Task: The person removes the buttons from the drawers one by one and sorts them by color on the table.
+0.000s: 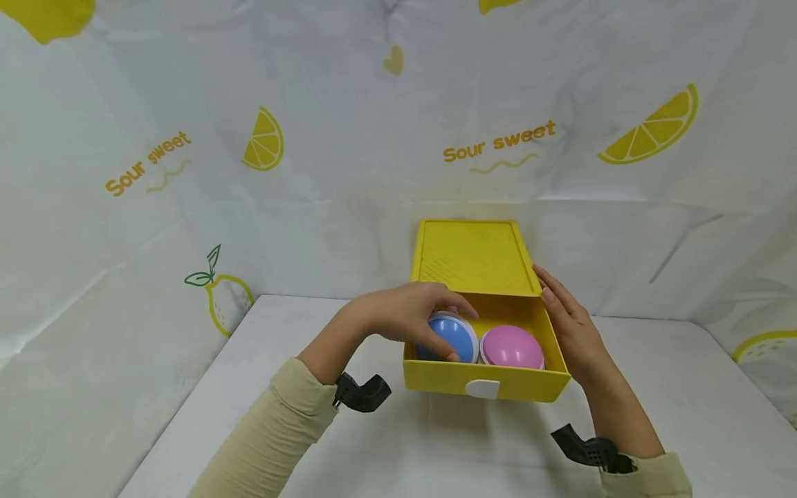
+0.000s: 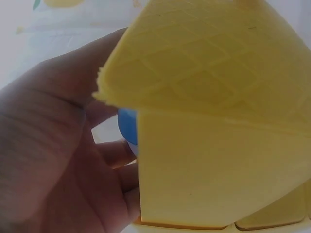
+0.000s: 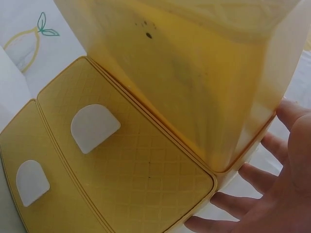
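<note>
A small yellow drawer cabinet (image 1: 476, 256) has its top drawer (image 1: 436, 377) pulled out. In the drawer lies a pink dome-topped button (image 1: 513, 346) with a white rim. Beside it, on the left, is a matching blue dome-topped button (image 1: 451, 335). My left hand (image 1: 407, 315) grips the blue button, thumb on its near side and fingers on the far side. In the left wrist view the drawer hides most of that button. My right hand (image 1: 575, 332) rests along the cabinet's right side, its fingers (image 3: 257, 177) extended against the edge.
Two closed lower drawers with white handles (image 3: 95, 127) show beneath the pulled-out one. The cabinet stands on a white table (image 1: 336, 429), close to a lemon-printed white backdrop (image 1: 349, 235). Black curved wrist mounts (image 1: 364, 393) stick out from both wrists.
</note>
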A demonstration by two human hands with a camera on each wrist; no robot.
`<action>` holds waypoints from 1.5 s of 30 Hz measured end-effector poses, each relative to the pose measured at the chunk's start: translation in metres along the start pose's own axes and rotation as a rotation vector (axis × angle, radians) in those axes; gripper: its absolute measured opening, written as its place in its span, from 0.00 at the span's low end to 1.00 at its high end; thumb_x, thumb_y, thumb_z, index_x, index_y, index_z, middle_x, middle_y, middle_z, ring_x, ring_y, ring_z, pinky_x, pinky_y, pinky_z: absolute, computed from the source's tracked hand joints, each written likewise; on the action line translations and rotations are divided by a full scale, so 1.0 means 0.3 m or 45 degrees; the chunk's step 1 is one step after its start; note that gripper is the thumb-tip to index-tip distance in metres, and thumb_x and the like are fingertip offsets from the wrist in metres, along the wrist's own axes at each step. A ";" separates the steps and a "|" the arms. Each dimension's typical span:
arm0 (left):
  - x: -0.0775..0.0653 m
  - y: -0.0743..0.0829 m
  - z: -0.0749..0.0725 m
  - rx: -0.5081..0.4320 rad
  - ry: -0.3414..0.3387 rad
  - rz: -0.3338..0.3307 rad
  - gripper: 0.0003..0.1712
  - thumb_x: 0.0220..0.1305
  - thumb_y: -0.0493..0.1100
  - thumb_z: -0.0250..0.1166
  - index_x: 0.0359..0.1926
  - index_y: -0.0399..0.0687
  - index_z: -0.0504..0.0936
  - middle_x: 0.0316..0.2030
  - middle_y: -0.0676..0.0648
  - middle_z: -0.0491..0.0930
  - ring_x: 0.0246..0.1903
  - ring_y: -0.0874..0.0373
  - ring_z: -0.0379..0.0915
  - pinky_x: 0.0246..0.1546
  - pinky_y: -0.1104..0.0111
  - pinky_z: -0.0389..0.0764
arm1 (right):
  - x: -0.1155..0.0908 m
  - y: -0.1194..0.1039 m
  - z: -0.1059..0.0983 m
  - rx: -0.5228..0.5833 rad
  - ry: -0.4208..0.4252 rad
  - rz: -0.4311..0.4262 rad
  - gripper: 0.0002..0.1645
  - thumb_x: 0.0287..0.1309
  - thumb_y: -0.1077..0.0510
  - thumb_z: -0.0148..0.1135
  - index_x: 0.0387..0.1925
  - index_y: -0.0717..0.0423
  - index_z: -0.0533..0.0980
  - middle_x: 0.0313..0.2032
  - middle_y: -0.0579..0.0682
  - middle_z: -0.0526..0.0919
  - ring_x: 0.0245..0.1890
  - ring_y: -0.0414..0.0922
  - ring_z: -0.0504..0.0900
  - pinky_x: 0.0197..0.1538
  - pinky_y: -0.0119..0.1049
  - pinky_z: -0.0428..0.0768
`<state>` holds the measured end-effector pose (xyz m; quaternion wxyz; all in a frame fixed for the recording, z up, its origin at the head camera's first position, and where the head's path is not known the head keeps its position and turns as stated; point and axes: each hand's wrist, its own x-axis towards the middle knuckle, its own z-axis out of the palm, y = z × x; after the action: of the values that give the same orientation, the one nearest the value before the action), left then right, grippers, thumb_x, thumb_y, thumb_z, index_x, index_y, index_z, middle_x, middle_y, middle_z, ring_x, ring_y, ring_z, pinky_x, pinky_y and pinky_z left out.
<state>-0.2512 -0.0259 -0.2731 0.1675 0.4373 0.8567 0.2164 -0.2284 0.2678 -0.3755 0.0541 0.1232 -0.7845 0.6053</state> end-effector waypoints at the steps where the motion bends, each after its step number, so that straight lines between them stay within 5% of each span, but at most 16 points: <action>1: -0.001 -0.001 -0.001 0.004 0.002 0.011 0.33 0.56 0.54 0.76 0.63 0.57 0.80 0.56 0.54 0.79 0.54 0.61 0.71 0.47 0.75 0.81 | 0.001 0.000 0.001 -0.001 0.000 0.002 0.33 0.79 0.39 0.35 0.80 0.31 0.47 0.80 0.54 0.52 0.67 0.33 0.64 0.54 0.16 0.76; 13: -0.013 -0.017 0.008 -0.013 0.110 0.032 0.27 0.53 0.54 0.78 0.56 0.62 0.86 0.52 0.55 0.82 0.51 0.62 0.75 0.48 0.74 0.82 | 0.001 0.003 0.002 0.110 -0.036 -0.055 0.33 0.80 0.42 0.37 0.81 0.35 0.48 0.79 0.49 0.54 0.62 0.25 0.69 0.55 0.19 0.78; 20: -0.029 -0.031 0.004 -0.123 0.219 0.063 0.26 0.54 0.51 0.78 0.56 0.61 0.85 0.52 0.56 0.81 0.52 0.60 0.75 0.50 0.72 0.83 | 0.007 0.004 0.001 0.063 -0.031 -0.054 0.33 0.79 0.40 0.36 0.80 0.34 0.48 0.79 0.50 0.54 0.61 0.25 0.69 0.54 0.19 0.78; 28: -0.050 -0.072 0.005 -0.444 0.467 0.195 0.26 0.53 0.43 0.78 0.55 0.55 0.86 0.53 0.54 0.83 0.54 0.57 0.77 0.52 0.66 0.84 | 0.010 0.004 0.006 0.085 -0.040 -0.051 0.33 0.79 0.40 0.36 0.80 0.33 0.48 0.79 0.49 0.53 0.61 0.25 0.69 0.54 0.19 0.78; 38: -0.120 -0.119 -0.013 -0.582 0.718 0.255 0.28 0.53 0.45 0.79 0.56 0.49 0.85 0.54 0.47 0.81 0.51 0.52 0.81 0.53 0.60 0.86 | 0.013 -0.002 0.005 0.055 -0.031 -0.049 0.33 0.80 0.41 0.36 0.80 0.33 0.48 0.79 0.50 0.53 0.61 0.25 0.69 0.54 0.18 0.78; 45: -0.159 -0.176 0.023 -0.718 0.928 0.227 0.32 0.53 0.49 0.79 0.58 0.45 0.83 0.58 0.42 0.81 0.50 0.47 0.83 0.51 0.53 0.86 | 0.000 0.002 -0.001 0.094 -0.036 -0.081 0.33 0.80 0.43 0.36 0.81 0.35 0.48 0.79 0.48 0.53 0.61 0.25 0.69 0.54 0.19 0.79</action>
<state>-0.2569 -0.0913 -0.3016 -0.0515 0.3422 0.7265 0.5937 -0.2287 0.2681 -0.3761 0.0575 0.1586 -0.7581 0.6300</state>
